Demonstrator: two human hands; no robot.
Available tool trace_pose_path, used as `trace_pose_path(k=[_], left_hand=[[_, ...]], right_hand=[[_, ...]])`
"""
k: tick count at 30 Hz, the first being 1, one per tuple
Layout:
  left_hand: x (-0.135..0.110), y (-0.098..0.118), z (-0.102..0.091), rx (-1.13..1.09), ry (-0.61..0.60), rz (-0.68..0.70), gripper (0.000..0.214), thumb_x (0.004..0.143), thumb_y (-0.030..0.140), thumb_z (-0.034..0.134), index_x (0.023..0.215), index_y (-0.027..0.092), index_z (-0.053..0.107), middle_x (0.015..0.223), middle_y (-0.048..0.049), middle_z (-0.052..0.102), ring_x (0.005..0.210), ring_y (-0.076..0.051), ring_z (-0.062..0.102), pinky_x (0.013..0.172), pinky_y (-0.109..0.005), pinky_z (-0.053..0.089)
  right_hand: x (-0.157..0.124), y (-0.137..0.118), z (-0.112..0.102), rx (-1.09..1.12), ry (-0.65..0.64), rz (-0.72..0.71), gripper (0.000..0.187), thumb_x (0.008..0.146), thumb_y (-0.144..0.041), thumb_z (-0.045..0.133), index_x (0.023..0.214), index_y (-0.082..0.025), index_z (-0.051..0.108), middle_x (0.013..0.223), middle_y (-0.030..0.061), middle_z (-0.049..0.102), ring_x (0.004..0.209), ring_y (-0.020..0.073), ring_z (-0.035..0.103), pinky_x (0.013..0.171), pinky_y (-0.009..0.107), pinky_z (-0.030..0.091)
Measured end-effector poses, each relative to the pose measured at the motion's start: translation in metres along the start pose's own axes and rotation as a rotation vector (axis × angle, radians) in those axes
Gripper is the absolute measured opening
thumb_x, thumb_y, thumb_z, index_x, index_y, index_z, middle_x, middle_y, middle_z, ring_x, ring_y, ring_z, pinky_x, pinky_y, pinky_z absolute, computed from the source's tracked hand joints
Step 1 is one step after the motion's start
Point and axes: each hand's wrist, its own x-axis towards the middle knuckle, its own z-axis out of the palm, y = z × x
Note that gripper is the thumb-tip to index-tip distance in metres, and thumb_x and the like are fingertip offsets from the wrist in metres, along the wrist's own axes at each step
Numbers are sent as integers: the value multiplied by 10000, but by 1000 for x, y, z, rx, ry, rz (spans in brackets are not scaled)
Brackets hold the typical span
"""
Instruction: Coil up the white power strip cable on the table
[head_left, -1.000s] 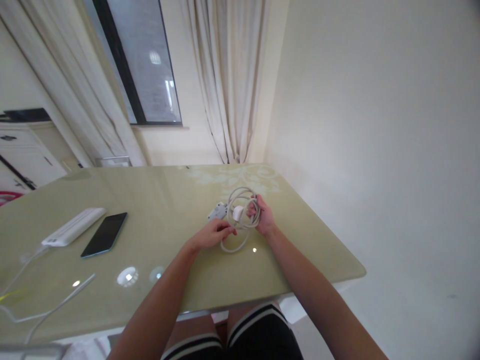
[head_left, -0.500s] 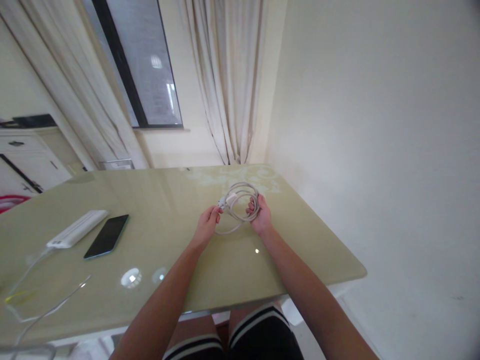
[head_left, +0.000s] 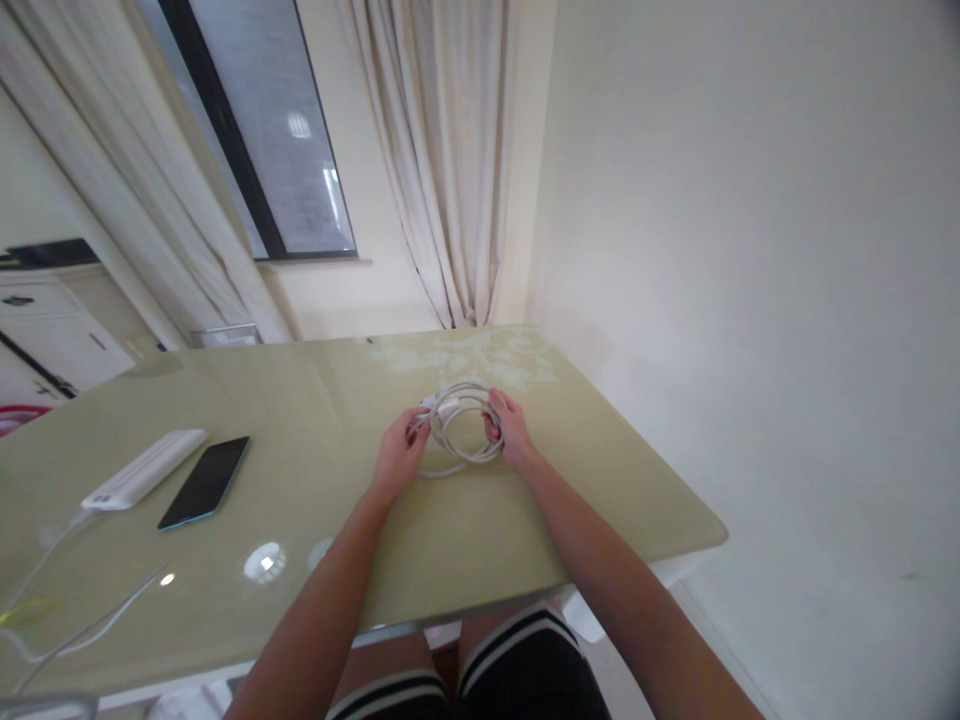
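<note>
A white cable [head_left: 459, 432] lies coiled in loops just above the glossy green table [head_left: 480, 540], held between both hands. My left hand [head_left: 399, 455] pinches the left side of the coil, near a white plug end [head_left: 442, 407]. My right hand [head_left: 505, 432] has its fingers wrapped round the right side of the loops. Both forearms reach forward from the near table edge.
A dark phone [head_left: 204, 481] and a white power strip [head_left: 145, 468] lie at the left of the table. Thin white wires [head_left: 82, 625] trail over the near left corner. A wall stands close on the right; curtains and a window are behind.
The coil was tilted upright with its plug facing me; now it is lowered flatter. My left hand moved up from the table to grip the coil's left side.
</note>
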Motion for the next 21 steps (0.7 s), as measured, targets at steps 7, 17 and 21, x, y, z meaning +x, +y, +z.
trace_pose_path(k=[7,17,21], left_hand=[[-5,-1,0,191,-3,159,352,926,393,646,1231,222,687,869,-17,686,657,-140,560,642,-253,458],[-12,-1,4,354,200,462,220,997,355,615,1073,225,776,956,-38,801,569,-103,625,633,-229,490],[-13,3,3,369,261,505,209,949,398,689,982,211,776,730,-3,754,514,-100,603,561,-218,452]], right_hand=[[-3,-4,-1,-149,-43,-81,666,726,-841,676,645,-219,451,485,-78,407,362,51,329,345,200,222],[-1,9,1,-211,125,-12,664,732,-875,618,691,-224,496,509,-51,464,424,107,453,420,241,328],[-2,12,-1,-532,148,-188,675,863,-873,422,681,-227,501,526,-20,517,480,139,536,507,258,401]])
